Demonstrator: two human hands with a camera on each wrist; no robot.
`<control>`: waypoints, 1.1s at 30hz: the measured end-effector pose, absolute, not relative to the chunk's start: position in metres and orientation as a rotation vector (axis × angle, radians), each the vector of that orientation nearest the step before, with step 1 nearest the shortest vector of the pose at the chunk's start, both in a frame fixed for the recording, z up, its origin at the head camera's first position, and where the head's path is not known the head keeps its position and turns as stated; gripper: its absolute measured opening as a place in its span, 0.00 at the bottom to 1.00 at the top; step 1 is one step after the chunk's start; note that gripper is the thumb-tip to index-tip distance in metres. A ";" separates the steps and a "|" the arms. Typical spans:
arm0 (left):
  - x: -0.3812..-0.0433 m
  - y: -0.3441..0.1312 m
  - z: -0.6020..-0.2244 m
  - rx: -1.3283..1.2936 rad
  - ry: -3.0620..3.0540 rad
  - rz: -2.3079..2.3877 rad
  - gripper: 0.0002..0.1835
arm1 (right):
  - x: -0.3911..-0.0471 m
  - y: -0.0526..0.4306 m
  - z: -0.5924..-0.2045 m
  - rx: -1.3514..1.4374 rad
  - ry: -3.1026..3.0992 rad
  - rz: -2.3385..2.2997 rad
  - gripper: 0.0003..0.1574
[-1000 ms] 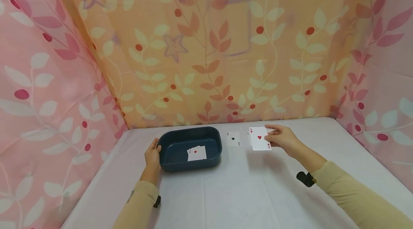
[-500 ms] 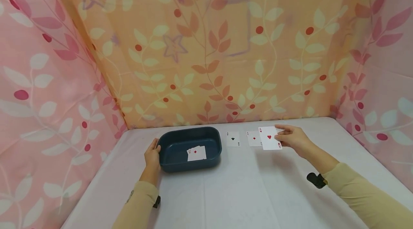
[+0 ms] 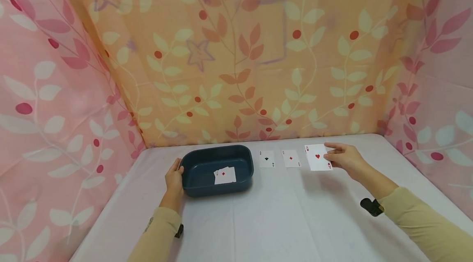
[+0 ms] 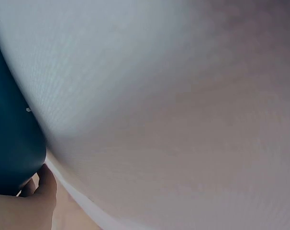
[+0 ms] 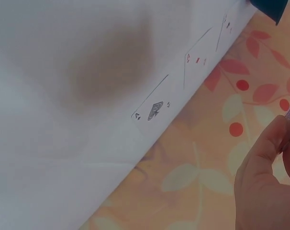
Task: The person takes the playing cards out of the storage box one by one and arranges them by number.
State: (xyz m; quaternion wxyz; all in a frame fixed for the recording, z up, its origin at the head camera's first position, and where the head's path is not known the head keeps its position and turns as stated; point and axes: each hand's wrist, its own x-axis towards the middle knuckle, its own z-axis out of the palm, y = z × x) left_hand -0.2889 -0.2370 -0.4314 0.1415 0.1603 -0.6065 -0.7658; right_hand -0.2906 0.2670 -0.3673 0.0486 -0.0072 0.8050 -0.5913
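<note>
Closest to me are two beige sleeves, the left one (image 3: 157, 229) and the right one (image 3: 425, 223), each with a small black device at the wrist. They reach in over a table (image 3: 266, 221) spread with a white cloth that shows faint creases.

Farther in, the left hand (image 3: 173, 176) grips the near-left end of a dark blue tray (image 3: 199, 167), thumb at the rim and fingers against the outside wall. The tray sits on the table, long side toward the person. Inside, toward its front right, lies a small pile of overlapping cards (image 3: 225, 176), the top one showing a red diamond.

Over on the right, the right hand (image 3: 343, 157) pinches the ace of hearts (image 3: 315, 159) by its right edge, face toward the person. The card is held above the table, and a soft shadow falls on the cloth below.

Beyond, a row of cards lies face up, well spaced: the ace of clubs (image 3: 267, 159) just beside the tray, then the ace of diamonds (image 3: 291, 158), then the ace of spades (image 5: 155, 110), which shows in the right wrist view.

Behind the table hangs an orange leaf-patterned cloth (image 3: 229, 81), with pink leafy cloths at both sides.
</note>
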 end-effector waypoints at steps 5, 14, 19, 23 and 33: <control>-0.289 -0.238 -0.431 0.463 -1.736 -2.240 0.27 | -0.292 0.275 -0.369 0.006 2.487 -1.775 0.41; -0.287 -0.236 -0.431 0.453 -1.744 -2.224 0.27 | -0.292 0.290 -0.373 0.086 2.532 -1.749 0.38; -0.288 -0.236 -0.432 0.459 -1.748 -2.221 0.27 | -0.292 0.296 -0.374 0.094 2.529 -1.779 0.38; -0.290 -0.237 -0.433 0.465 -1.740 -2.221 0.27 | -0.292 0.299 -0.375 0.110 2.550 -1.756 0.36; -0.291 -0.238 -0.434 0.467 -1.733 -2.221 0.27 | -0.293 0.308 -0.378 0.189 2.566 -1.737 0.34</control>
